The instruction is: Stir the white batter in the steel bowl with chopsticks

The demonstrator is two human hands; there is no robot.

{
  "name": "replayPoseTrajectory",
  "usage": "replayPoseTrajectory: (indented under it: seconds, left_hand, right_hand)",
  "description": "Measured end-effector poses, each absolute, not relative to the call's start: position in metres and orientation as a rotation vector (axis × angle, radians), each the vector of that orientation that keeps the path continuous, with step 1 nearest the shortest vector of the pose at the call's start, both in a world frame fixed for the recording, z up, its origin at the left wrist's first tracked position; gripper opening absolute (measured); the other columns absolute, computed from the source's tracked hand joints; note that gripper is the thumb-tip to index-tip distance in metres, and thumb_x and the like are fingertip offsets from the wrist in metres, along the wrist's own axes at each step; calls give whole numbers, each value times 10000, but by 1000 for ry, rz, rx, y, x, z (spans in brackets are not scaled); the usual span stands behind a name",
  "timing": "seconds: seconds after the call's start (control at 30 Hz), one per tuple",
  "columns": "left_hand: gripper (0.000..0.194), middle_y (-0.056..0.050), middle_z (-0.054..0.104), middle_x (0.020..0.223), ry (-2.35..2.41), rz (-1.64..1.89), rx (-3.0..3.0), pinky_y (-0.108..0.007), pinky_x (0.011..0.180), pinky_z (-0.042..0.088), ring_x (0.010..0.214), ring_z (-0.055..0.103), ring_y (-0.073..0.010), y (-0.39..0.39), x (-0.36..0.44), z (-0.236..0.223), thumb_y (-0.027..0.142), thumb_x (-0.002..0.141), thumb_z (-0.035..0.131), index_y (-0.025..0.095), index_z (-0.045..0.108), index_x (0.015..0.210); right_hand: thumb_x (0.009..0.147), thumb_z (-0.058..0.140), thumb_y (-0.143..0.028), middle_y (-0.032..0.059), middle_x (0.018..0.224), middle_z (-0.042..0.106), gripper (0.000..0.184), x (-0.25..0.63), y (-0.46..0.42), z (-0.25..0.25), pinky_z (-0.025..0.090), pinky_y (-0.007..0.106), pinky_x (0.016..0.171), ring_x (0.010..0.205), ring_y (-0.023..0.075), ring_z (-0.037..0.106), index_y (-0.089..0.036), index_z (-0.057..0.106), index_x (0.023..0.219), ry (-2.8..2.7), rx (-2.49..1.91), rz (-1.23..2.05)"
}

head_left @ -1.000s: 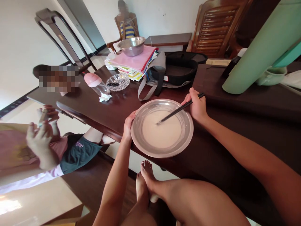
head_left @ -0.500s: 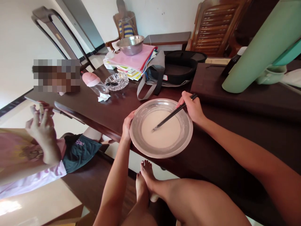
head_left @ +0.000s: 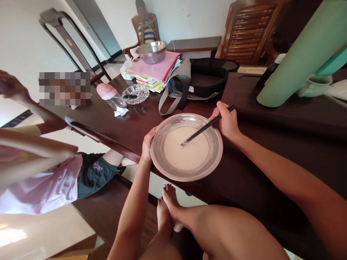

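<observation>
A wide metal basin (head_left: 187, 174) rests at the near edge of the dark wooden table, with pale, cream-coloured batter (head_left: 179, 155) in it. My left hand (head_left: 148, 143) grips the basin's left rim, thumb on top and the other fingers hidden beneath. Closed around a pair of black chopsticks (head_left: 207, 125), my right hand (head_left: 227, 118) is above the basin's upper right rim. The chopsticks slant down to the left, and their tips dip into the batter near its middle.
Behind the basin are a grey-black bag (head_left: 206, 77), a glass ashtray (head_left: 137, 94), a pink-capped bottle (head_left: 110, 94), and a metal bowl (head_left: 151, 54) on stacked papers. A green cylinder (head_left: 298, 57) stands right. Another person (head_left: 40, 169) sits at left; someone sits at the back.
My right hand and the chopsticks have shifted slightly right, the tips moving through the batter. My left hand stays on the rim. The person at left has raised an arm and shifted position.
</observation>
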State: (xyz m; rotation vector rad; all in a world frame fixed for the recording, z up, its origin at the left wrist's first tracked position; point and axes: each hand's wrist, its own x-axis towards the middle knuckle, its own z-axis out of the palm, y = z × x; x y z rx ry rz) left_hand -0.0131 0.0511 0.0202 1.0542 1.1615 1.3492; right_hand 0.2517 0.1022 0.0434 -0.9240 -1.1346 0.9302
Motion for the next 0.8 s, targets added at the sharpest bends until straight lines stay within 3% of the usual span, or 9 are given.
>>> replayPoseTrajectory:
  seconds: [0.2, 0.67, 0.8]
  left_hand:
    - [363, -55, 715, 1066, 1155, 1358, 1050, -365, 955, 460, 1075, 620, -267, 51, -12, 21, 393, 793, 503, 174, 686, 1017]
    - [371, -48, 718, 1058, 1144, 1363, 1069, -357, 973, 447, 1053, 629, -258, 51, -12, 20, 378, 779, 511, 172, 699, 1024]
    - [391, -49, 715, 1073, 1144, 1354, 1048, -359, 956, 459, 1050, 630, -258, 50, -12, 20, 380, 793, 497, 178, 687, 1068]
  right_hand:
    - [807, 541, -614, -16, 470, 564, 499, 251, 101, 45, 479, 262, 577, 503, 116, 596, -207, 523, 519, -1205, -930, 921]
    - [817, 530, -611, -25, 439, 526, 524, 250, 101, 44, 431, 247, 504, 445, 101, 551, -206, 483, 487, -1149, -903, 965]
    - [810, 547, -603, -17, 459, 554, 501, 250, 100, 44, 461, 254, 557, 492, 112, 585, -205, 524, 506, -1236, -891, 977]
